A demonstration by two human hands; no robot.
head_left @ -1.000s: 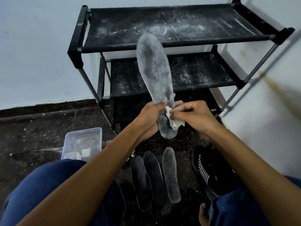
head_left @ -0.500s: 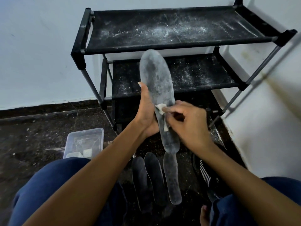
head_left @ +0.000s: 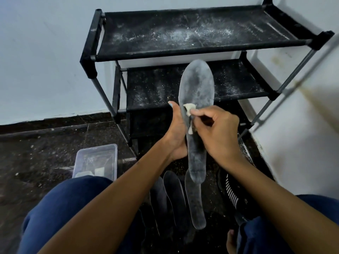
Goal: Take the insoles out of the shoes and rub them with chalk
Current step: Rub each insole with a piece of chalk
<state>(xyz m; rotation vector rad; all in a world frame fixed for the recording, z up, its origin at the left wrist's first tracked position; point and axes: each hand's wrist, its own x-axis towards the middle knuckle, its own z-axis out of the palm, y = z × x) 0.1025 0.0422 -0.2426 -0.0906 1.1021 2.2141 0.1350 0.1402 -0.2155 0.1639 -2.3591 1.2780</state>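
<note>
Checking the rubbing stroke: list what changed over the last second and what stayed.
The right hand slid the chalk from the heel end up to the middle of the held insole. The left hand regripped, thumb now upright along its edge. Three insoles on the floor and the plastic box stayed put.

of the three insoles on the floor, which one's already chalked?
The rightmost floor insole, pale grey with chalk dust, lying beside the black striped shoe. The two dark insoles left of it look unchalked.
</note>
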